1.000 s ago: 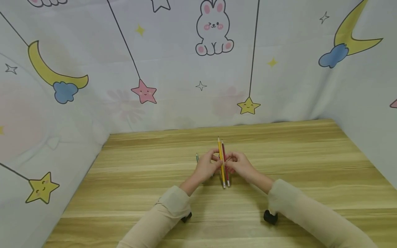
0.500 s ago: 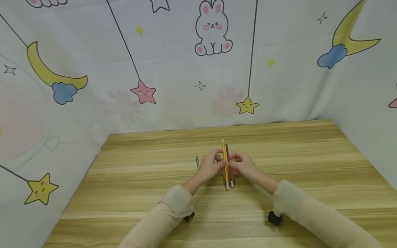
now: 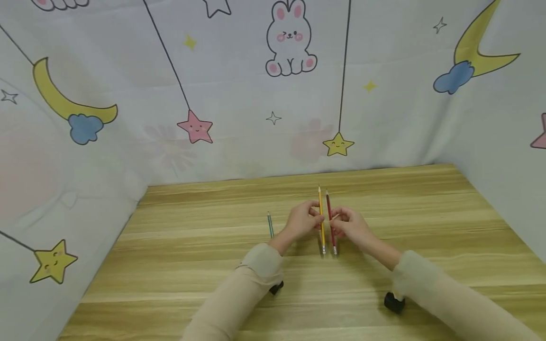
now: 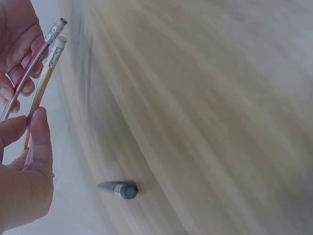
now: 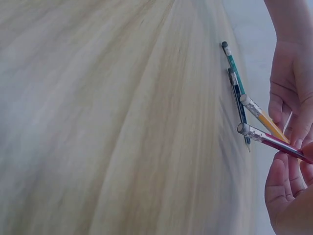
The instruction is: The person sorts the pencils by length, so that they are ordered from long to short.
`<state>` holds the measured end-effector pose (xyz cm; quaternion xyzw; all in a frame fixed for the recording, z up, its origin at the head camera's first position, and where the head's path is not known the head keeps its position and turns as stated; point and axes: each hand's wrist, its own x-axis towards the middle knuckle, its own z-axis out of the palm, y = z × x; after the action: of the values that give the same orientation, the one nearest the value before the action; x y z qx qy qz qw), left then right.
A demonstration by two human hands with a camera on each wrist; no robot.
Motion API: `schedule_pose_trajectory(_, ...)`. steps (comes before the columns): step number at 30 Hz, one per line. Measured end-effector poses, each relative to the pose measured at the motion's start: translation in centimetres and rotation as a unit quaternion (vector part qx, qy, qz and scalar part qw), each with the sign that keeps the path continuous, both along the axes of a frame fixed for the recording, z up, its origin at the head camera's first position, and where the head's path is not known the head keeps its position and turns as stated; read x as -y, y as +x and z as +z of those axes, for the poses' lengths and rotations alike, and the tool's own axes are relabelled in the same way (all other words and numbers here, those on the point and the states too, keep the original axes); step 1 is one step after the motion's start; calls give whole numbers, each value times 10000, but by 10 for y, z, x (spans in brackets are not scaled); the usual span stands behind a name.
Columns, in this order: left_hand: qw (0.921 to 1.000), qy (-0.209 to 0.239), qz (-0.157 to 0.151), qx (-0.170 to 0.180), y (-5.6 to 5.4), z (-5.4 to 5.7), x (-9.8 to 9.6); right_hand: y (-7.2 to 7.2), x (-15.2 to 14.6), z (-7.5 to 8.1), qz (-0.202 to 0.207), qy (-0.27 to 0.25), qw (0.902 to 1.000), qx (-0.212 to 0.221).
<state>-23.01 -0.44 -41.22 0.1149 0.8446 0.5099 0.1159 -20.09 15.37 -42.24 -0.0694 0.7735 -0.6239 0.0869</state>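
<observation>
In the head view my left hand (image 3: 302, 219) pinches a yellow pencil (image 3: 323, 239) between thumb and fingers. My right hand (image 3: 351, 225) pinches a dark red pencil (image 3: 329, 203) just right of it. Both pencils are held above the table, nearly parallel, points away from me and white erasers towards me, a narrow gap between them. A green pencil (image 3: 270, 224) lies on the table left of my left hand, its lower part hidden by the arm. The right wrist view shows a dark pencil (image 5: 236, 90) lying beside the green one.
The wood-grain table (image 3: 204, 265) reaches back to a white curtain (image 3: 239, 94) printed with stars, moons and a rabbit. More curtain closes in the left and right sides. A black wrist mount (image 3: 394, 303) hangs under the right sleeve.
Both hands have moved to the right with their pencils. The yellow and dark red pencils, close together before, now stand slightly apart. More of the green pencil was uncovered as the left hand moved off.
</observation>
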Motion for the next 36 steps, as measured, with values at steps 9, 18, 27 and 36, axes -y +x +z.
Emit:
schedule_pose_trajectory(9, 9997, -230, -69, 44, -9, -7, -20, 3, -18, -1, -212, 101, 9997, 10)
schedule_pose_trajectory(18, 9990, -239, 81, 381, -15, -17, -35, 4, -29, -1, -305, 133, 9994, 42)
schedule_pose_trajectory(27, 9962, -783, 262, 261, -14, -19, -37, 5, -34, -2, -345, 58, 9994, 79)
schedule_pose_trajectory(36, 9872, -1538, 372, -202, -12, -18, -39, 7, -34, 0, -357, 98, 9993, 85)
